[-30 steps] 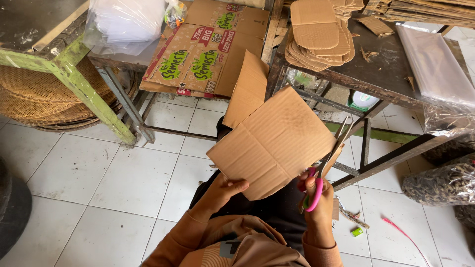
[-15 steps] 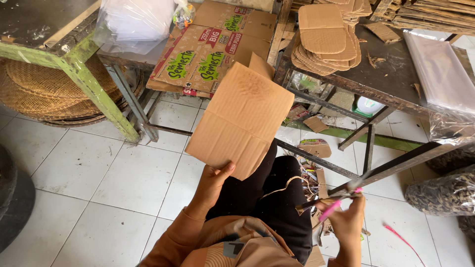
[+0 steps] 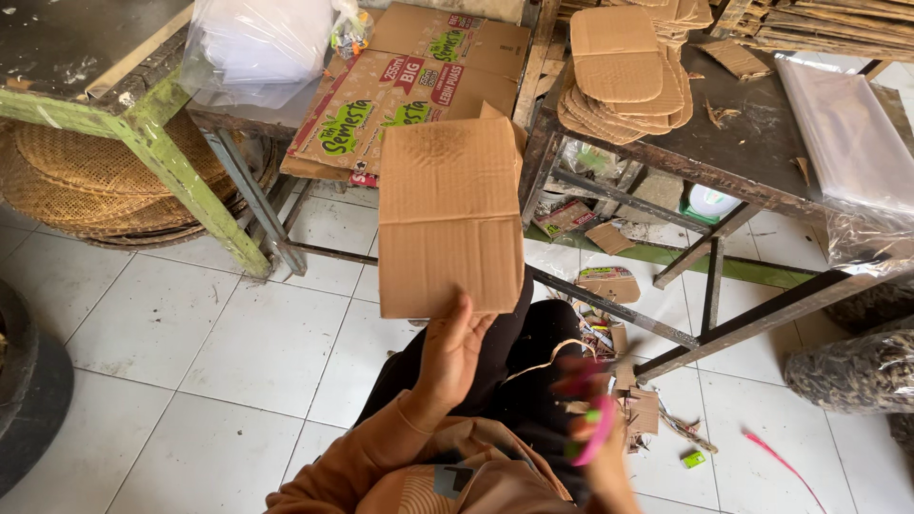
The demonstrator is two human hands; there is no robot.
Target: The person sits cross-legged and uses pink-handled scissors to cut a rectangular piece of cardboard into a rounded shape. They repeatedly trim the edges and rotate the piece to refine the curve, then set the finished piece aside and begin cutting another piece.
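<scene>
My left hand (image 3: 452, 352) holds the cardboard sheet (image 3: 449, 214) up by its bottom edge, fingers clamped on it, thumb on the near face, so the flat side faces me for a look; my right hand (image 3: 595, 428) is low and blurred, fingers wrapped on pink-handled scissors (image 3: 586, 414), kept clear of the sheet; stack of cut cardboard pieces (image 3: 624, 71) sits on the dark counter (image 3: 762, 143) ahead; scraps (image 3: 638, 405) litter the tiled floor (image 3: 209, 333).
</scene>
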